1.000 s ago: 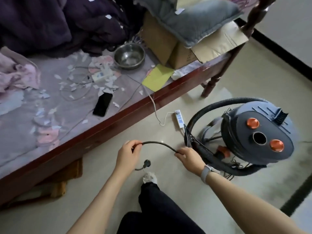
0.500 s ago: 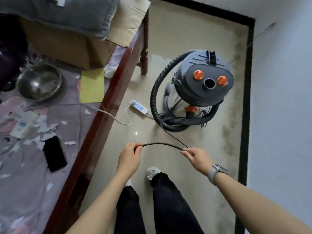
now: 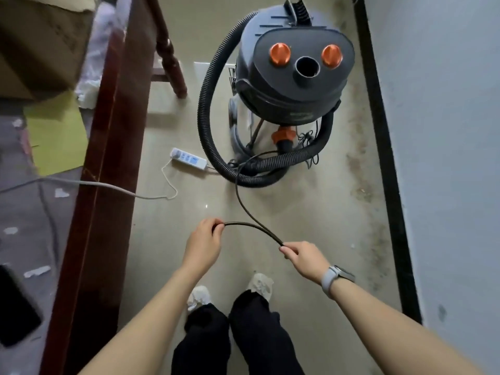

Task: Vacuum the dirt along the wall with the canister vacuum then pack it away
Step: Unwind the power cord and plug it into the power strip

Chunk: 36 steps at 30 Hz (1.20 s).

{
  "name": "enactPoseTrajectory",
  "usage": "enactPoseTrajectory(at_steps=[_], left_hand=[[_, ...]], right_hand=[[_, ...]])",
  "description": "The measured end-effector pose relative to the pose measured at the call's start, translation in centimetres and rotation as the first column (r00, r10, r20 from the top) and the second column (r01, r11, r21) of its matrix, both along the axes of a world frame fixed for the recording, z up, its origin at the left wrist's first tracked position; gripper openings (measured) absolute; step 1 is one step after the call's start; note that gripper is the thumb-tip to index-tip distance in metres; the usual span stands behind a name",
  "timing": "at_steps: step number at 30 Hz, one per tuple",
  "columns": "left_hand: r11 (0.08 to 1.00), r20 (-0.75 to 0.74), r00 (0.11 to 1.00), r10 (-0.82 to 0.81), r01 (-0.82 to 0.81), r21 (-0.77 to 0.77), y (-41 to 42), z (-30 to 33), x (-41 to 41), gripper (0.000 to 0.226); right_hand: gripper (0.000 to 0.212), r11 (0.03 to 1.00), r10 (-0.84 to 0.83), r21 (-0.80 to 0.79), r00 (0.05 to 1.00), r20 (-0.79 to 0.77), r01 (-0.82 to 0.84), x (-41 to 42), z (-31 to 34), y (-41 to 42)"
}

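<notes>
Black power cord (image 3: 251,228) is pinched in both hands, left hand (image 3: 203,246) and right hand (image 3: 304,257), with a short arc between them. Canister vacuum (image 3: 292,85) sits ahead on the floor near the wall (image 3: 446,131). I'd gather even loops, keeping slack so it doesn't tug or kink.

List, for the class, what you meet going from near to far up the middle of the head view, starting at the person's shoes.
Shoes → left hand and right hand, both gripping the black power cord → white power strip → corrugated hose looped on the floor → canister vacuum.
</notes>
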<state>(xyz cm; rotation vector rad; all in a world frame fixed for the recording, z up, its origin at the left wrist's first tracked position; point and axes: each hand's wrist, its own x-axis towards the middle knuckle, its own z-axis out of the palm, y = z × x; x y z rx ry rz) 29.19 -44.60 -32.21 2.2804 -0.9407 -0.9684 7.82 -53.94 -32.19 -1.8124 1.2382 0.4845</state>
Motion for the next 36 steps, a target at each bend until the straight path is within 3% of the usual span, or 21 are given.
enactPoseTrajectory(at_steps=[5, 8, 10, 13, 16, 20, 23, 26, 30, 33, 36], left_hand=[[0.980, 0.120, 0.981, 0.155, -0.137, -0.144, -1.7, -7.4, 1.9, 0.013], [0.988, 0.108, 0.988, 0.112, -0.099, -0.115, -1.9, -12.7, 3.4, 0.013], [0.993, 0.071, 0.995, 0.071, -0.064, -0.100, -1.9, -16.2, 4.5, 0.013], [0.983, 0.066, 0.996, 0.061, -0.048, -0.179, -3.6, -19.7, 5.9, 0.011], [0.911, 0.104, 0.992, 0.069, -0.020, -0.412, -7.6, -20.6, 6.7, 0.009], [0.766, 0.217, 0.975, 0.056, 0.097, -0.635, -11.8, -20.4, 7.5, 0.006], [0.750, 0.416, 0.908, -0.049, 0.308, -0.585, -14.1, -20.4, 7.8, 0.027], [0.819, 0.601, 0.793, -0.100, 0.409, -0.403, -16.4, -20.5, 7.2, 0.039], [0.805, 0.467, 0.882, -0.055, 0.316, -0.503, -17.4, -21.2, 7.0, 0.029], [0.793, 0.366, 0.930, 0.047, 0.188, -0.580, -17.2, -21.1, 6.8, 0.026], [0.759, 0.359, 0.925, 0.127, 0.143, -0.635, -17.6, -20.0, 6.1, 0.027]], right_hand=[[0.026, 0.991, -0.040, -0.126, 0.994, 0.097, 0.052, 3.8, -9.2, -1.9], [0.030, 0.989, -0.003, -0.145, 0.987, 0.158, 0.026, 6.0, -14.5, -2.5], [0.028, 0.951, -0.025, -0.288, 0.953, 0.302, 0.116, 7.6, -16.6, -3.3], [0.031, 0.727, 0.058, -0.623, 0.879, 0.473, 0.287, 10.4, -18.3, -6.6], [0.041, 0.470, 0.169, -0.831, 0.893, 0.416, 0.298, 12.4, -18.8, -11.3], [0.051, 0.230, 0.265, -0.960, 0.938, 0.221, 0.162, 12.9, -20.2, -14.3], [0.045, 0.136, 0.322, -0.968, 0.915, 0.243, 0.209, 13.1, -20.8, -15.4], [0.040, 0.135, 0.381, -0.954, 0.875, 0.300, 0.268, 13.1, -20.7, -16.4], [0.042, 0.159, 0.292, -0.936, 0.891, 0.349, 0.314, 10.9, -20.9, -16.4], [0.044, 0.221, 0.271, -0.965, 0.942, 0.197, 0.139, 8.8, -20.6, -16.7], [0.047, 0.268, 0.269, -0.963, 0.961, 0.063, -0.012, 8.3, -20.0, -16.9]])
